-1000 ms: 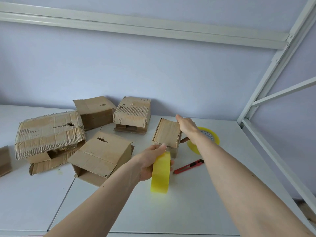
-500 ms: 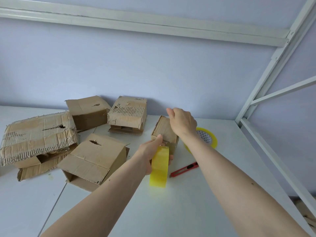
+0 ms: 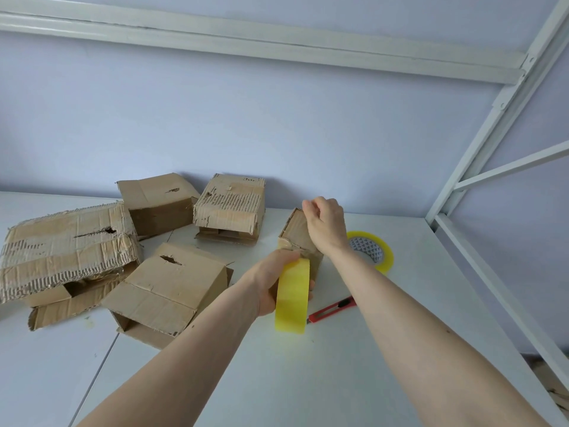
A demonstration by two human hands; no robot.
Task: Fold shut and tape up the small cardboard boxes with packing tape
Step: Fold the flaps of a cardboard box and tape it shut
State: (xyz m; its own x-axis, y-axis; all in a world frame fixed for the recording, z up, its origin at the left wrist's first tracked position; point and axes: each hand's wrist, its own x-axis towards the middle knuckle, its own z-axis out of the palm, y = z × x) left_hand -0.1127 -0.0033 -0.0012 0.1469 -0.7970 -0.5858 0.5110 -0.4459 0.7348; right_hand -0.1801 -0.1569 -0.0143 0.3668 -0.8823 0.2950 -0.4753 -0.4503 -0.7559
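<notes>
Only the head view to go on. The left hand [image 3: 271, 282] grips the yellow tape roll [image 3: 292, 298] with its fingers curled through the core, holding it on edge against the near face of the small cardboard box [image 3: 297, 234]. That box sits on the white table [image 3: 338, 365], towards the back, just right of the bigger boxes. The right hand [image 3: 326, 224] is up on the box's top far edge with fingers curled; it looks like it's pinching or pressing the tape end there, but I honestly can't tell if it's got tape, the box edge, or nothing.

My take on doing this bit well: keep the right hand pinning the box down so it doesn't skid, since it's light. Pull the roll straight along the seam with steady tension so the strip lies flat and centred over the flap join. Run it a bit past the edge down the side before cutting.

The red box cutter [image 3: 332, 309] lies just beside the roll, handy for the cut. A second tape roll [image 3: 371, 252] lies flat behind the right wrist. The four larger boxes [image 3: 166, 291] to the left have loose or open flaps.
</notes>
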